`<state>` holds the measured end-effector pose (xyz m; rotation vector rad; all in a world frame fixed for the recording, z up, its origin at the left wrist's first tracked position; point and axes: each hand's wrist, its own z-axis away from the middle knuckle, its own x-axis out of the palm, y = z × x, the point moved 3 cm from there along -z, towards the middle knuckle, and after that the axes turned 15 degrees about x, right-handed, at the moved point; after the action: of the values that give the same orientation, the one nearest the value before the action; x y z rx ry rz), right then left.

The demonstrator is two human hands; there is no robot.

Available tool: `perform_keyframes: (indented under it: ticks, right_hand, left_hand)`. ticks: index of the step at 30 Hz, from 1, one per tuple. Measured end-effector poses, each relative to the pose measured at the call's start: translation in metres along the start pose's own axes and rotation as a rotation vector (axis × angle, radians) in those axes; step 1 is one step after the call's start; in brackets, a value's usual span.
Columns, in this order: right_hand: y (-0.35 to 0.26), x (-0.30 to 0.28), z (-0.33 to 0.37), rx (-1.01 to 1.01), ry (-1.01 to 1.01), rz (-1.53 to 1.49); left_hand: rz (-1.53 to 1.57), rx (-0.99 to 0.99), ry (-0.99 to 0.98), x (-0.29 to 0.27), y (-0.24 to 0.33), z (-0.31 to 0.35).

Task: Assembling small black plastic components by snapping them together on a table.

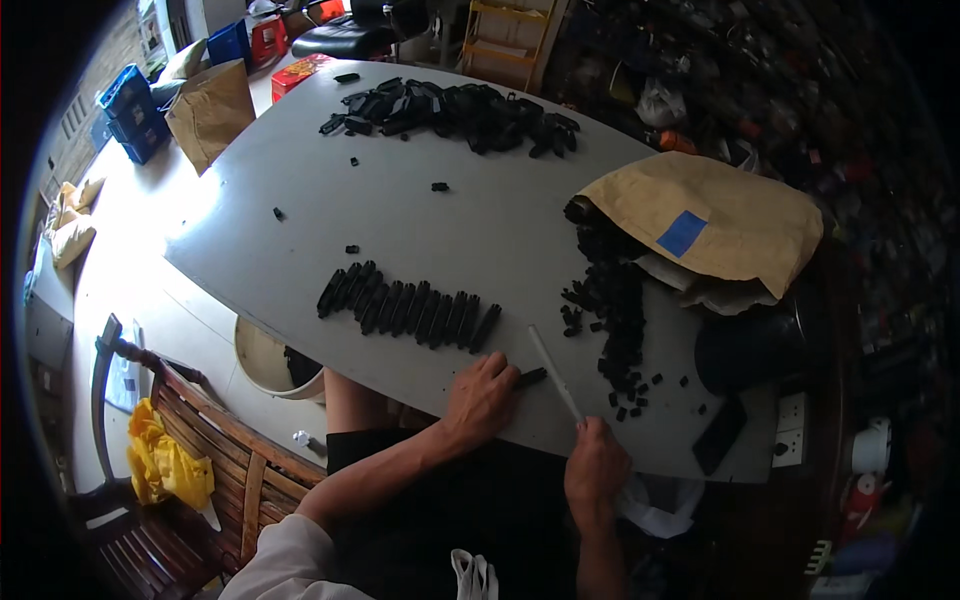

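Note:
My left hand (pixel 480 398) rests near the table's front edge, its fingers closed on a small black plastic piece (pixel 531 378) that sticks out to the right. In my right hand (pixel 598 462) is a long, thin, pale stick (pixel 554 372), held at its near end and pointing up and away to the left. Just beyond my left hand stands a tight row of long black plastic pieces (pixel 408 308), set side by side. Small black blocks (pixel 622 390) lie scattered to the right of the stick.
A brown paper bag (pixel 735 215) lies on its side at the right, black parts spilling out. Heaped black pieces (pixel 450 110) cover the table's far end. Near the right edge is a dark flat object (pixel 720 435). A white bucket (pixel 262 358) and wooden chair (pixel 200 440) stand left.

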<state>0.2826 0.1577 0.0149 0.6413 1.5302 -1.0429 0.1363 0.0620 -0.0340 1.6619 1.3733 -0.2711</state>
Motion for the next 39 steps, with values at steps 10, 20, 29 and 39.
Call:
perform_keyframes:
  ticks: [10, 20, 29, 39]
  right_hand:
    - [-0.018, -0.023, 0.01, -0.05, 0.138, -0.106]
    - [-0.018, -0.014, -0.004, -0.042, -0.103, 0.077]
    - [-0.017, -0.026, -0.007, 0.013, 0.022, -0.067]
    - [-0.027, -0.011, -0.007, 0.003, -0.071, -0.074]
  left_hand:
    - [0.064, -0.007, 0.004, 0.001, 0.002, -0.003]
    - [0.062, -0.004, 0.006, 0.002, 0.002, -0.007]
    - [0.021, 0.031, -0.006, 0.003, 0.018, -0.026]
    - [-0.477, -0.051, 0.031, -0.019, -0.019, -0.022]
